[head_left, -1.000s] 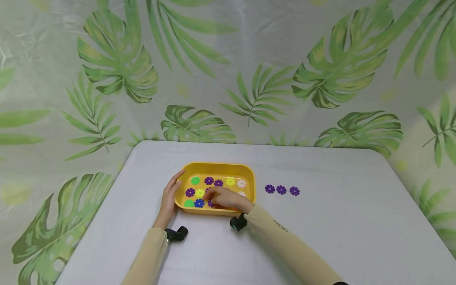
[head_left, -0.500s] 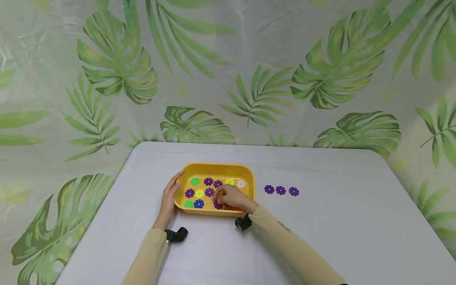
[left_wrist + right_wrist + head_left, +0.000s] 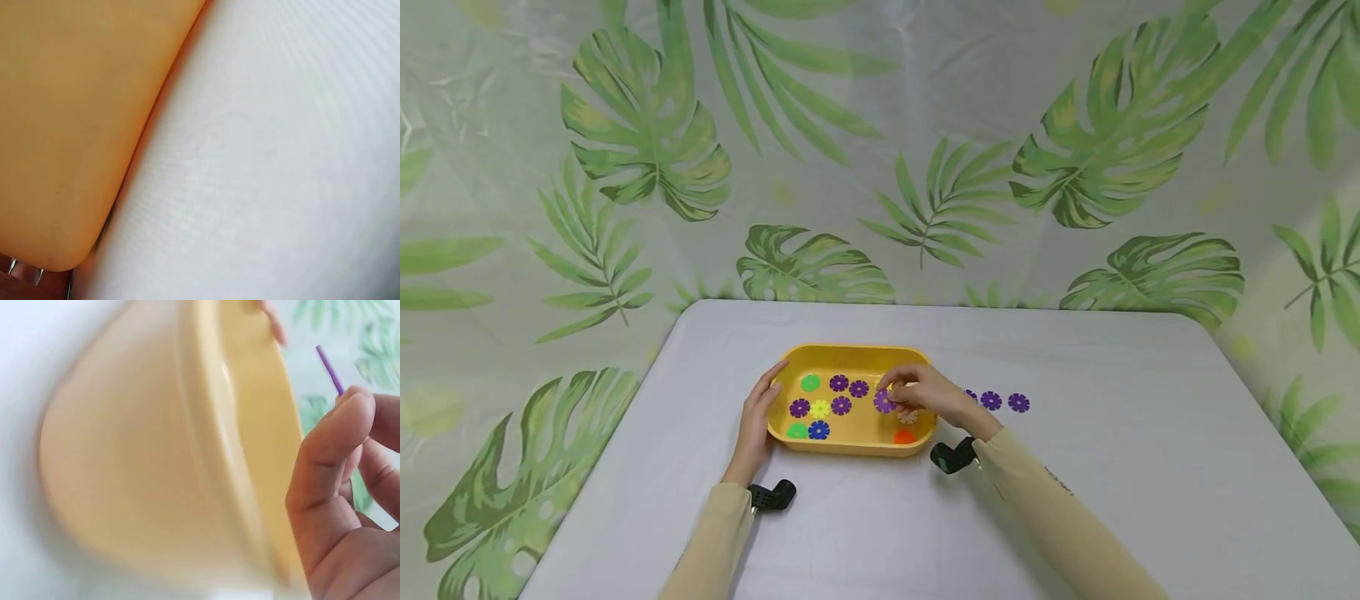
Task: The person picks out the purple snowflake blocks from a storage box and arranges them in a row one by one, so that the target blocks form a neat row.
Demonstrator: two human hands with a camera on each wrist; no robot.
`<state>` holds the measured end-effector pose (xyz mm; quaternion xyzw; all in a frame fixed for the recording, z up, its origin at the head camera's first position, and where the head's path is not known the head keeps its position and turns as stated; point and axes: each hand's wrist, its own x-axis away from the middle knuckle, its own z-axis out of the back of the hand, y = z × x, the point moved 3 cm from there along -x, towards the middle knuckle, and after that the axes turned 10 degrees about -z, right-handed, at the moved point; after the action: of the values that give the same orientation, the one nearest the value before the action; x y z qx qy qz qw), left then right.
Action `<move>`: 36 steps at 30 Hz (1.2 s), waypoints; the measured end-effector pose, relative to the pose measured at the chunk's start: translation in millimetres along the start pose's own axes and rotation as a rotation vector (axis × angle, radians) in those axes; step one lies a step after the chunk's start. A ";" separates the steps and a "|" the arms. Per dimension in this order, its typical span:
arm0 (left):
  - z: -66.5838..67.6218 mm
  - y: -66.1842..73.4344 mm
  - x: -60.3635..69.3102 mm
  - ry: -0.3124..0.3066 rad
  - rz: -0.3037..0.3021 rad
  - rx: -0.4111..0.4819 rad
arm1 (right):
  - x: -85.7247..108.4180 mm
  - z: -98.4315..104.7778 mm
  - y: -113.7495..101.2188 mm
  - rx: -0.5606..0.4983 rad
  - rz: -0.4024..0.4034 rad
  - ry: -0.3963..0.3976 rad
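My right hand pinches a purple snowflake disc between thumb and fingertips, above the right part of a yellow tray. Seen edge-on in the right wrist view, the purple disc sticks out past the thumb tip. My left hand holds the tray at its left end, fingers along the rim. Purple, green, yellow and blue discs lie flat in the tray; an orange disc is near its front right corner. The right hand partly covers pale and yellow discs.
Right of the tray, three purple discs lie in a row on the white table; the leftmost is partly behind my right hand. A leaf-patterned sheet hangs behind the table's far edge.
My right hand has taken a purple disc from the front middle of the tray, raised it and moved right. The left hand stays on the tray's left end.
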<state>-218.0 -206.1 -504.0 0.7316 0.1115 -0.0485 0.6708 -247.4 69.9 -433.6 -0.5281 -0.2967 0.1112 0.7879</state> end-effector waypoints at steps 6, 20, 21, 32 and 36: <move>-0.7 1.7 1.2 0.002 0.005 0.010 | 26.4 53.0 26.9 -0.042 -0.020 0.109; -8.1 31.4 8.1 -0.012 0.034 -0.037 | 92.3 153.5 131.6 -0.097 -0.132 0.422; -8.3 31.6 8.3 -0.013 0.034 -0.036 | 93.9 155.0 134.4 -0.080 -0.140 0.436; -1.2 2.4 1.4 0.001 0.005 -0.040 | 93.9 154.4 131.8 0.183 -0.226 0.548; -0.9 2.1 2.1 0.003 -0.001 -0.042 | 89.3 146.5 110.3 0.088 -0.164 0.518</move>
<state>-215.5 -205.1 -502.4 0.7173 0.1139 -0.0454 0.6859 -246.5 271.8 -462.4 -0.4782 -0.1222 -0.0789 0.8661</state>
